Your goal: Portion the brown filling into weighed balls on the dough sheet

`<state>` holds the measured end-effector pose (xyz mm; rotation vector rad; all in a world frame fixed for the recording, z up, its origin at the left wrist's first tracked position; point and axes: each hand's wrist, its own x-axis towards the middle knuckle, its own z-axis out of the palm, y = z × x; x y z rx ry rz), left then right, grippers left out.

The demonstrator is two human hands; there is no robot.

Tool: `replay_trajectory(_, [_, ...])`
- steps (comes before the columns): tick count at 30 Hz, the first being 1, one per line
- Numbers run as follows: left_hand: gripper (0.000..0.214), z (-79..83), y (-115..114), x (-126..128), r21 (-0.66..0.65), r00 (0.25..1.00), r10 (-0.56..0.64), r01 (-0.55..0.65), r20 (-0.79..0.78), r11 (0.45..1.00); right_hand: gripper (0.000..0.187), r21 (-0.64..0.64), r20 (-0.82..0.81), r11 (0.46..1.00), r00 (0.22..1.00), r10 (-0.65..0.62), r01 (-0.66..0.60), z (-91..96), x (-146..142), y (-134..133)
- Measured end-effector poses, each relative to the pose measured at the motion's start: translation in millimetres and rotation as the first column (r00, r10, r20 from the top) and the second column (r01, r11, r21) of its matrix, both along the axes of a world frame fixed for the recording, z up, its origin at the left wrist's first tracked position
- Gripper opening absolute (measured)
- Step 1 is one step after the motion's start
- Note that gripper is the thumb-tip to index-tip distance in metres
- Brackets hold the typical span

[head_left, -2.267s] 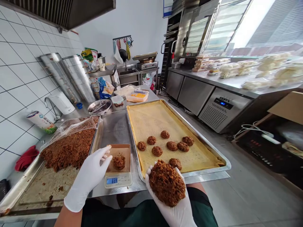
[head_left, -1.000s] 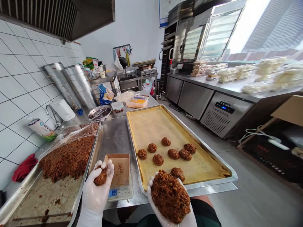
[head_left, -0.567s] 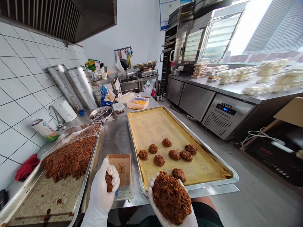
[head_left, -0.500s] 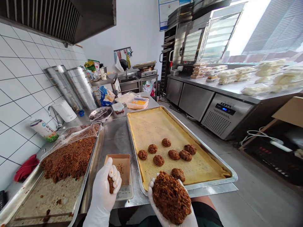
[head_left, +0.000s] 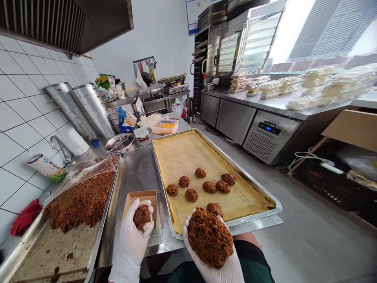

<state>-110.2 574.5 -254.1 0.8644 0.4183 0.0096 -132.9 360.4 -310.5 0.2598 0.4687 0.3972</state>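
Note:
My left hand [head_left: 134, 232], in a white glove, has its fingers curled round a small ball of brown mixture [head_left: 141, 217]. Under that hand is a brown paper box [head_left: 153, 196], resting on a scale [head_left: 156, 236]. My right hand [head_left: 226, 267], gloved too, cups a large lump of the same mixture [head_left: 209, 237] from below, at the near edge of the baking tray [head_left: 278, 205]. Several shaped balls, one of them a ball [head_left: 191, 195] near the middle, lie on the tray's yellow mesh mat [head_left: 179, 153]. The large lump partly covers the nearest ball.
To my left a deep metal tray [head_left: 103, 220] holds a heap of loose mixture [head_left: 82, 200], partly under plastic film. Beyond are a bowl [head_left: 120, 142], a plastic tub [head_left: 165, 126] and a tilted canister [head_left: 47, 167]. A counter with packed containers [head_left: 269, 89] runs along the right.
My left hand has turned and opened its grip somewhat, so the small ball now shows more fully. The whole view has shifted slightly. My right hand still holds the large lump.

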Motion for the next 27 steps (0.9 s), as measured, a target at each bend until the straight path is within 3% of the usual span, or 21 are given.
replay_trajectory(4, [0.032,2.4,-6,-6,-0.045,0.999,-0.007,0.009,0.042,0.999,0.032,0.025,0.008,1.0,1.0,-0.007,0.006,-0.3,-1,0])
replay_trajectory(7, [0.023,6.4,-9,-12,0.045,0.999,-0.023,0.021,0.026,0.999,0.033,0.041,0.017,0.999,1.0,-0.01,0.009,-1.0,-1,-1])
replay_trajectory(13, [0.028,9.1,-12,-9,0.23,0.996,-0.088,0.078,0.032,0.97,0.031,0.018,-0.005,1.0,1.0,0.001,-0.001,2.9,-1,-3])
replay_trajectory(19, [0.028,9.3,-14,-1,0.104,0.977,-0.19,0.18,0.093,0.978,0.031,0.004,-0.058,1.0,0.998,-0.014,0.014,9.2,0,-7])
replay_trajectory(23, [0.035,7.0,-15,3,0.116,0.98,-0.193,0.186,0.052,0.976,0.031,0.014,-0.065,1.0,0.998,-0.013,0.014,10.1,0,-10])
replay_trajectory(27, [0.031,11.1,-14,6,0.112,0.943,-0.328,0.32,0.061,0.941,0.031,0.012,-0.088,1.0,0.996,-0.019,0.02,11.4,-1,-11])
